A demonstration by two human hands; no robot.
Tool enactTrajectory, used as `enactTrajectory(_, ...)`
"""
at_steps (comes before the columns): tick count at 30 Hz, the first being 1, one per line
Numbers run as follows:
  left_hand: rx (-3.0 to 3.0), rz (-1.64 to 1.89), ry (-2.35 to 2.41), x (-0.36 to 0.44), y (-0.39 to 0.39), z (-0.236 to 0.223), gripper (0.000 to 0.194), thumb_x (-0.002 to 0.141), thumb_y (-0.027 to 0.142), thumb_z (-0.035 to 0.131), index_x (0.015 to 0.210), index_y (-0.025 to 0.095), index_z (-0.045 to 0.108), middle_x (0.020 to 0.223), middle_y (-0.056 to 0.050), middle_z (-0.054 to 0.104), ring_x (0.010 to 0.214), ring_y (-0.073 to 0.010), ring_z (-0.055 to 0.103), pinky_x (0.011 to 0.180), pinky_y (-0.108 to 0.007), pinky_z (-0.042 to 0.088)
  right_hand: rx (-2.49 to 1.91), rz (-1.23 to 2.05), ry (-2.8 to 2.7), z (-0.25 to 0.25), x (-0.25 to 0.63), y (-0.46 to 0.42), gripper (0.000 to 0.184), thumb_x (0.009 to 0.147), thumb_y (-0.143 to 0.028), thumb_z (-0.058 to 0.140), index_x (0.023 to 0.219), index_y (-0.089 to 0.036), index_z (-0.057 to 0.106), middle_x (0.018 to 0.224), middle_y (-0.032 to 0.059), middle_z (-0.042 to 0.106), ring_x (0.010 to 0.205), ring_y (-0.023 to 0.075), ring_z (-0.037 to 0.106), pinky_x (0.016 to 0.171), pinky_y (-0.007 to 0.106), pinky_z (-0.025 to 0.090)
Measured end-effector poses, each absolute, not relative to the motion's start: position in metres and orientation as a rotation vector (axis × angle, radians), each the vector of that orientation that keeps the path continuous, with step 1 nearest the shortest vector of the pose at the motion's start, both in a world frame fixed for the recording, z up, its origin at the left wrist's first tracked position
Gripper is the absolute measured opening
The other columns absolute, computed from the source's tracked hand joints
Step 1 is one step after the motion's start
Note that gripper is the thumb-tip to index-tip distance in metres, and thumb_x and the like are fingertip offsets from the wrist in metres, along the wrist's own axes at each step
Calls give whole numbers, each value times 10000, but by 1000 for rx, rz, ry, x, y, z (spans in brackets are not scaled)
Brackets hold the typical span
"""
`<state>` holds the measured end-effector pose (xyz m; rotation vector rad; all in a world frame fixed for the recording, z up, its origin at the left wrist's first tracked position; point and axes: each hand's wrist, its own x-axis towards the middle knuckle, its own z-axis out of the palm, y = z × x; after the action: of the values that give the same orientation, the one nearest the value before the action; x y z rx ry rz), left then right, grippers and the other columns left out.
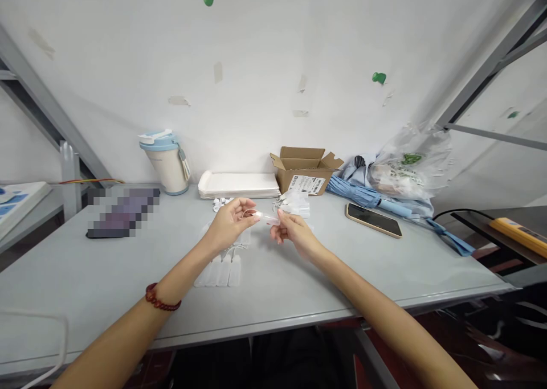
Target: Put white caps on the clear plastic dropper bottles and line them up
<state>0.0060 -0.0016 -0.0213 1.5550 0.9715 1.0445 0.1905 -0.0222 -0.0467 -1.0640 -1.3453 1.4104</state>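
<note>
My left hand [231, 221] and my right hand [293, 229] are raised over the grey table [106, 275], both pinching the ends of a small clear plastic bag [265, 217] stretched between them. A thin white cable loop shows at my left fingers. Below my left wrist lies a row of several small clear packets [219, 273] flat on the table. Behind my hands sits a loose heap of small clear bags [296, 202] with white parts. A red bead bracelet is on my left wrist.
At the back stand a blue-lidded white jug [167, 162], a stack of white trays [239, 185], an open cardboard box [304, 170], a folded blue umbrella [371, 198] and a plastic bag [410, 170]. A phone [373, 220] lies at right; a dark blurred item [122, 211] at left.
</note>
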Motion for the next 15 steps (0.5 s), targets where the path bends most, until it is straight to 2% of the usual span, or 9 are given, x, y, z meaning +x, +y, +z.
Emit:
enactTrajectory(5, 1458, 1030, 970, 5, 1, -25, 354, 669, 357, 717, 937, 173, 578, 895, -30, 623, 865, -192, 620, 856, -379, 479, -1140, 833, -1662, -50, 193, -23, 298, 829, -461, 546, 909, -188, 635, 700, 29, 628, 561, 131, 498, 565, 267, 393)
enactTrajectory(8, 1414, 961, 956, 5, 2, -26, 302, 715, 428, 676, 842, 159, 623, 826, -31, 644, 808, -199, 644, 847, -388, 488, -1133, 603, -1749, -54, 193, -24, 246, 859, -390, 523, 947, -196, 644, 753, 51, 641, 610, 158, 528, 606, 291, 406)
enactTrajectory(11, 1455, 907, 979, 5, 1, -26, 353, 755, 496, 616, 736, 144, 641, 743, -56, 655, 785, -214, 643, 756, -362, 513, -1105, 468, -1771, -56, 193, -25, 222, 864, -355, 526, 973, -202, 644, 829, 75, 653, 643, 174, 547, 629, 306, 426)
enactTrajectory(15, 1611, 882, 1045, 7, -2, -25, 443, 798, 546, 529, 668, 136, 632, 645, -49, 639, 601, -165, 605, 598, -301, 496, -1073, 326, -1787, -57, 193, -25, 229, 879, -348, 505, 988, -188, 628, 809, 72, 648, 640, 166, 550, 601, 284, 441)
